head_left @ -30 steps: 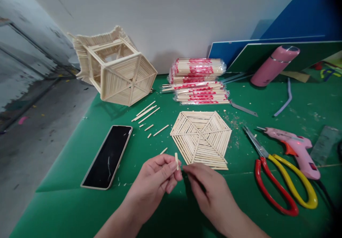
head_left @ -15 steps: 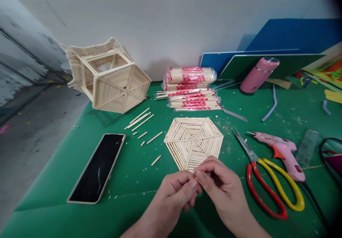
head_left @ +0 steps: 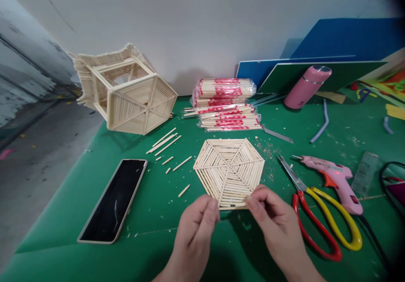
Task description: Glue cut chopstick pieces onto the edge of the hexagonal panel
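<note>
A flat hexagonal panel of wooden sticks point(head_left: 229, 168), with spokes and rows between them, lies on the green table in front of me. At its near left corner is my left hand point(head_left: 199, 223), closed, thumb pressed against the curled fingers. My right hand point(head_left: 274, 218) pinches the near right corner between thumb and fingertips. A stick runs along the near edge between the two hands, with a small dark gap above it. The fingertips partly hide both corners.
Left are a phone point(head_left: 114, 202), loose sticks point(head_left: 167, 145) and a stick-built lantern-like frame point(head_left: 142, 105). Bagged chopsticks point(head_left: 226, 92) lie behind. Right are red-and-yellow-handled scissors point(head_left: 316, 214), a pink glue gun point(head_left: 332, 176), a metal blade point(head_left: 278, 135) and a pink bottle point(head_left: 306, 87).
My hands, together at the middle of the panel's near edge before, have moved apart to its two near corners. The near edge now shows between them. The panel has stayed in place.
</note>
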Motion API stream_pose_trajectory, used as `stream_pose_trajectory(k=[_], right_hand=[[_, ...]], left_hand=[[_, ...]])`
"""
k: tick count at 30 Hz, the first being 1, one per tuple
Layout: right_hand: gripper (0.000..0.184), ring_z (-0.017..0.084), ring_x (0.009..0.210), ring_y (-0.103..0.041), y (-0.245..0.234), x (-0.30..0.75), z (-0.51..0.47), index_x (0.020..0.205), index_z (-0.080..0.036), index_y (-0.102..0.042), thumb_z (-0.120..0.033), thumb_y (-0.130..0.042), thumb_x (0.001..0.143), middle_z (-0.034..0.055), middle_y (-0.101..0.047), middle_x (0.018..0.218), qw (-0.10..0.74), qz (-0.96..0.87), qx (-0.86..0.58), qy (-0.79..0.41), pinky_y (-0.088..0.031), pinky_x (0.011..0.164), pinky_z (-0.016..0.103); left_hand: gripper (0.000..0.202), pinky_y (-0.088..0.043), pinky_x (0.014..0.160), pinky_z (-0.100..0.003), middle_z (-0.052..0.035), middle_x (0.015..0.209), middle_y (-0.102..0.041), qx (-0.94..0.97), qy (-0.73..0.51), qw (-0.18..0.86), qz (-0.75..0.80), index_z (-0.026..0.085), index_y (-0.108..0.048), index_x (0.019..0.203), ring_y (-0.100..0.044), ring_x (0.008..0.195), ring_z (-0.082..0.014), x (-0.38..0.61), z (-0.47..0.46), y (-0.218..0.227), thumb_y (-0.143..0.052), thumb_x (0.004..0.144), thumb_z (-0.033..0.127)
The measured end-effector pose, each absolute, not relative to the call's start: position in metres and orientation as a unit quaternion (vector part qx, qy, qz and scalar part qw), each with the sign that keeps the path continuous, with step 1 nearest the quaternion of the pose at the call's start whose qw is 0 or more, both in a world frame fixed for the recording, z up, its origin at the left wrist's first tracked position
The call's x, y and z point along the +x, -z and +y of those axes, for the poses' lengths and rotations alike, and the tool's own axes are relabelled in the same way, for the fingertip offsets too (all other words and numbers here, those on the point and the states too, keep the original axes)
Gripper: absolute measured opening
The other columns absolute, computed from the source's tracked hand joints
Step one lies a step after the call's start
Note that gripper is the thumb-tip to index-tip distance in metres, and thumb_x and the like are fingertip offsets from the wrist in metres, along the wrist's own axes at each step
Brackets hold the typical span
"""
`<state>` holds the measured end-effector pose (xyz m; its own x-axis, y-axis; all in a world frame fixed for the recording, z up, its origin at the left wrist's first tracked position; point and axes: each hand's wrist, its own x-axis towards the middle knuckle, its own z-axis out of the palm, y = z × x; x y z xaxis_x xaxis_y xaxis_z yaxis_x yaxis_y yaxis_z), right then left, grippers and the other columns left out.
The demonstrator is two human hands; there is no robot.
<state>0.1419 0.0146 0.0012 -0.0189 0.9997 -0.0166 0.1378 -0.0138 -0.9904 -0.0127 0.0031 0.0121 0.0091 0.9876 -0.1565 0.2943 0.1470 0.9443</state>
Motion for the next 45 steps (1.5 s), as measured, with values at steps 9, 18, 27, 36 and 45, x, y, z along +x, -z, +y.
stream_pose_trajectory(k=[9, 18, 27, 36, 45], right_hand=[[0.018, 0.011, 0.055, -0.042, 0.0, 0.153, 0.012, 0.067, -0.019, -0.055, -0.028, -0.052, 0.082, -0.0015, -0.045, 0.064, 0.366, -0.644, -0.528, -0.415, -0.034, 0.049, 0.023], [0.018, 0.011, 0.056, -0.044, -0.001, 0.152, 0.011, 0.069, -0.019, -0.054, -0.029, -0.049, 0.084, -0.0012, -0.047, 0.065, 0.374, -0.646, -0.506, -0.432, -0.035, 0.049, 0.022], [0.022, 0.011, 0.059, -0.04, 0.0, 0.153, 0.012, 0.069, -0.02, -0.052, -0.035, -0.048, 0.084, -0.0024, -0.045, 0.065, 0.353, -0.589, -0.495, -0.533, -0.034, 0.053, 0.022], [0.017, 0.011, 0.061, -0.042, -0.002, 0.152, 0.013, 0.076, -0.02, -0.058, -0.035, -0.052, 0.082, -0.0018, -0.048, 0.068, 0.355, -0.572, -0.505, -0.54, -0.036, 0.054, 0.022], [0.021, 0.011, 0.058, -0.041, -0.006, 0.156, 0.011, 0.07, -0.019, -0.053, -0.036, -0.05, 0.082, -0.0024, -0.045, 0.065, 0.293, -0.612, -0.498, -0.54, -0.035, 0.052, 0.021]], left_hand=[[0.011, -0.036, 0.07, -0.033, -0.0071, 0.086, -0.056, 0.784, -0.33, 0.19, 0.491, 0.017, -0.053, 0.085, -0.049, 0.079, -0.0192, -0.013, 0.004, -0.009, -0.046, 0.079, 0.012], [0.022, -0.031, 0.055, -0.024, 0.0007, 0.057, -0.048, 0.767, -0.305, 0.301, 0.477, 0.016, -0.046, 0.062, -0.043, 0.056, -0.0109, -0.004, 0.005, -0.01, -0.041, 0.084, 0.015], [0.02, -0.032, 0.056, -0.025, -0.0009, 0.063, -0.049, 0.762, -0.313, 0.319, 0.469, 0.017, -0.046, 0.066, -0.044, 0.061, -0.012, -0.008, 0.005, -0.012, -0.039, 0.085, 0.014], [0.018, -0.032, 0.055, -0.024, 0.0002, 0.059, -0.051, 0.771, -0.334, 0.286, 0.461, 0.017, -0.05, 0.065, -0.044, 0.058, -0.0112, -0.009, 0.009, -0.015, -0.045, 0.081, 0.012], [0.021, -0.033, 0.056, -0.023, 0.0007, 0.058, -0.051, 0.789, -0.302, 0.294, 0.448, 0.016, -0.05, 0.062, -0.044, 0.057, -0.0106, -0.015, 0.007, -0.012, -0.045, 0.082, 0.013]])
